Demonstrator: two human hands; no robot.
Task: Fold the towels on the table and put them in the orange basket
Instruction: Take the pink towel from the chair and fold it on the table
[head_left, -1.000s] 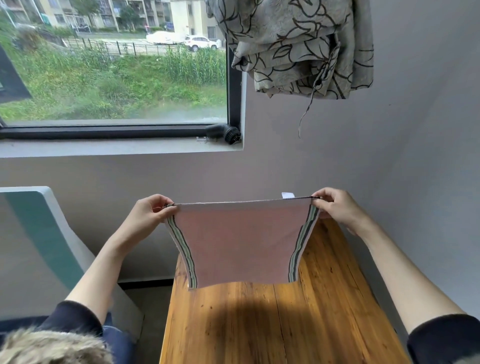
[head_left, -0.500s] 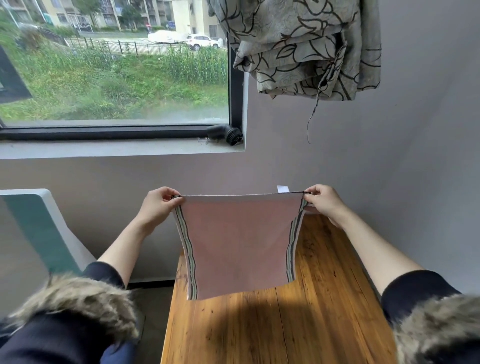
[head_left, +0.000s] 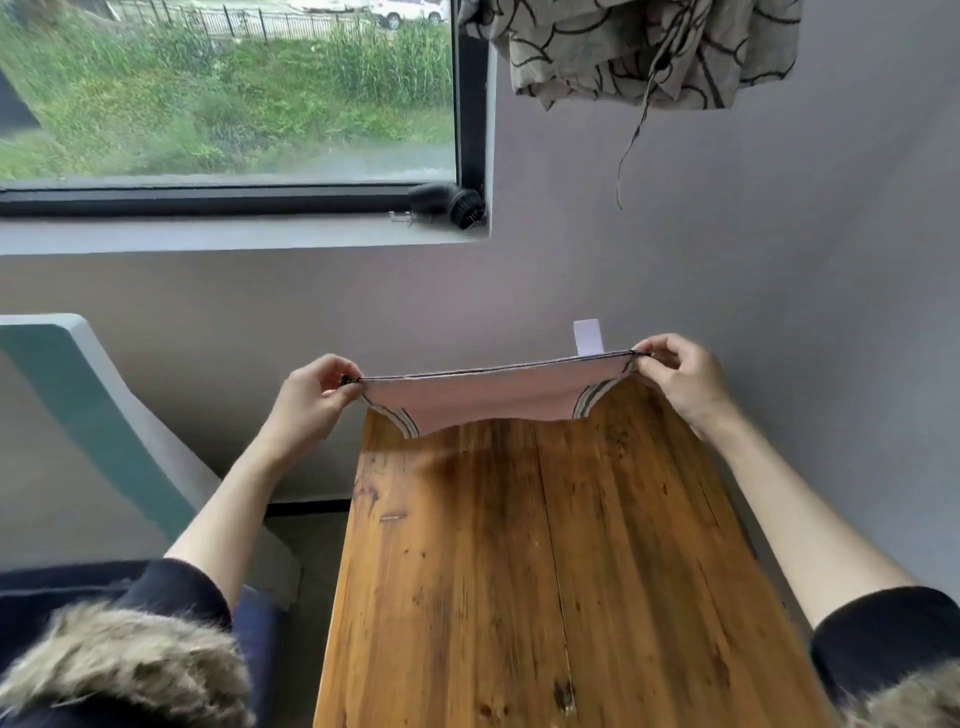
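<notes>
A pink towel (head_left: 498, 397) with striped side borders is stretched between my hands above the far end of the wooden table (head_left: 545, 571). My left hand (head_left: 311, 397) pinches its left top corner and my right hand (head_left: 680, 376) pinches its right top corner. The cloth swings away from me, so only a short curved strip of it shows. A white tag (head_left: 588, 338) sticks up from its top edge. No orange basket is in view.
A grey wall stands right behind and to the right of the table. A window with a dark sill object (head_left: 449, 203) is at upper left. Patterned fabric (head_left: 649, 47) hangs at the top. A teal and grey panel (head_left: 88, 415) stands to the left.
The towel hung down flat before; now its lower part has swung away and up. Both hands have moved forward and lower over the table's far end, still holding the corners.
</notes>
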